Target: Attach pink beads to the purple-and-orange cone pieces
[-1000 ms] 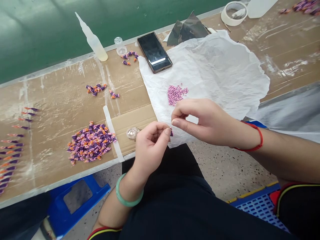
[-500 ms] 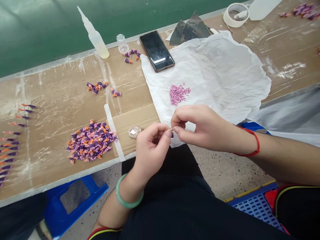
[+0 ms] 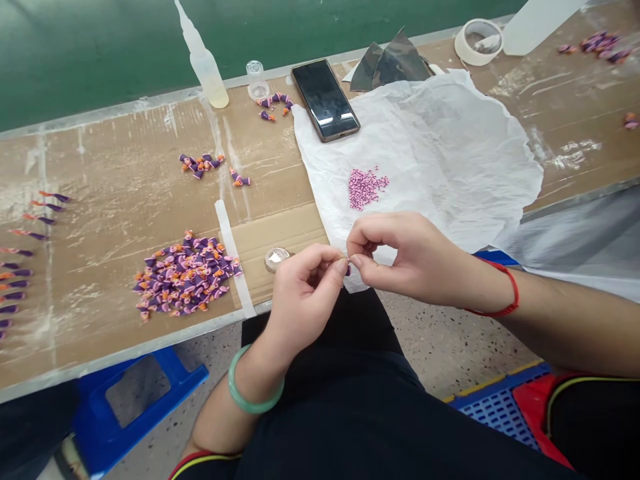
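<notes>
My left hand (image 3: pixel 310 283) is closed in a pinch on a small purple figurine (image 3: pixel 349 271), most of which its fingers hide. My right hand (image 3: pixel 395 250) meets it fingertip to fingertip, thumb and forefinger pressed together; whatever is between them is too small to make out. Just beyond the hands, a heap of tiny pink pieces (image 3: pixel 367 189) lies on white paper (image 3: pixel 435 133). A small round clear container (image 3: pixel 277 259) stands beside my left hand. Farther left lies a big pile of purple, pink and orange figurines (image 3: pixel 185 275).
A phone (image 3: pixel 326 100) rests on the paper's far left corner. Behind stand a squeeze bottle (image 3: pixel 209 73) and a clear cup (image 3: pixel 257 80). A tape roll (image 3: pixel 479 42) lies at the back right. Slim purple-orange pieces (image 3: pixel 15 285) line the left side. A blue stool (image 3: pixel 135 407) is below the table.
Both hands keep almost the same pose, fingertips together. The view has shifted slightly, so the table's things appear a little displaced. Nothing on the table has visibly been moved.
</notes>
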`<state>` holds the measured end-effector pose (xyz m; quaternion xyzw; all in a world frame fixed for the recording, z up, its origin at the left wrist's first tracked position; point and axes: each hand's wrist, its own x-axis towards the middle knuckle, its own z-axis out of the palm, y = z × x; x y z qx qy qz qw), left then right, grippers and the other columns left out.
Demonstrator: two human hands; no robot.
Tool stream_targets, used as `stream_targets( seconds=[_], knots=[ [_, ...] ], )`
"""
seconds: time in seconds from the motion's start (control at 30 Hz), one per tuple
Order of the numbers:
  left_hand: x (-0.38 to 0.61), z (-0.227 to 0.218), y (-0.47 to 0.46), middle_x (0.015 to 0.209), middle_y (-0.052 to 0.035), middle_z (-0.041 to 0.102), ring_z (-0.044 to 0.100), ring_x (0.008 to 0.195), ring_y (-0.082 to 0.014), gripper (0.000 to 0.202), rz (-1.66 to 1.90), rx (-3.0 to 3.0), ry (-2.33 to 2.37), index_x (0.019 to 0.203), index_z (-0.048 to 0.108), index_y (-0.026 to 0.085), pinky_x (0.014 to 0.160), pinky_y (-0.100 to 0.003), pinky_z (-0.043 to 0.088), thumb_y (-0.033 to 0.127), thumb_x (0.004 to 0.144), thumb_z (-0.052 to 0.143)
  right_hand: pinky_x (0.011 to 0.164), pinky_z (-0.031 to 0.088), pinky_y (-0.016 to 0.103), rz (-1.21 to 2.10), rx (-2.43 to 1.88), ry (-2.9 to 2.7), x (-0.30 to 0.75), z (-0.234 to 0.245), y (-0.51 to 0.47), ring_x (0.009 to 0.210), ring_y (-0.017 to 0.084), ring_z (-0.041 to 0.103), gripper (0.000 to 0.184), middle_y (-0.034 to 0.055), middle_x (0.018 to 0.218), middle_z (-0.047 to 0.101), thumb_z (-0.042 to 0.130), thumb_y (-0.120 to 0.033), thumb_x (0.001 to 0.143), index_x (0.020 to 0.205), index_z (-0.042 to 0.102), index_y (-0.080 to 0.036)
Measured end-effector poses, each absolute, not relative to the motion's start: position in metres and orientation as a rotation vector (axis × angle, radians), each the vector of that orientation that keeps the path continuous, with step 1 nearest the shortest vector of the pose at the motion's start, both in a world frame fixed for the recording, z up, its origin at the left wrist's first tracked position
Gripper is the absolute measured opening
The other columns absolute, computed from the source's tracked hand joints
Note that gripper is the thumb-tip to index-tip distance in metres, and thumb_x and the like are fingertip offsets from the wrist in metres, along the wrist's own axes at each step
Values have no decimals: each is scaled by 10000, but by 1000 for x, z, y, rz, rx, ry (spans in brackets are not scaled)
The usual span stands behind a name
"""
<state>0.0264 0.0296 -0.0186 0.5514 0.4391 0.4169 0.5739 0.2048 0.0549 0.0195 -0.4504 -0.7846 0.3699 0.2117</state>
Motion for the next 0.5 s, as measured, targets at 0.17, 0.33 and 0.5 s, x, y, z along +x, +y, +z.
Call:
stream_targets(
  seconds=[0.17, 0.33, 0.5],
  knots=[
    [22, -16, 27, 642, 10, 572, 515, 557, -95, 194, 1006, 1223, 1014, 773, 619, 168, 522, -201, 439, 302, 909, 649, 585, 420, 255, 973, -1210, -2215, 201, 22, 56, 604, 124, 501, 131, -22, 659, 557, 534, -160, 816, 710, 482, -217],
    [3, -14, 13, 638, 13, 618, 521, 501, -74, 155, 1057, 1125, 1020, 803, 636, 173, 479, -180, 428, 286, 898, 682, 603, 422, 261, 924, -1118, -2358, 197, 30, 65, 615, 130, 511, 144, -16, 665, 566, 509, -127, 816, 719, 466, -223],
    [-24, -21, -3, 630, 5, 656, 547, 469, -74, 101, 1000, 1064, 1084, 776, 672, 168, 434, -172, 415, 224, 851, 712, 578, 343, 246, 763, -918, -2639, 176, 27, 88, 596, 115, 450, 150, -24, 641, 506, 500, -102, 793, 705, 446, -212]
  ],
)
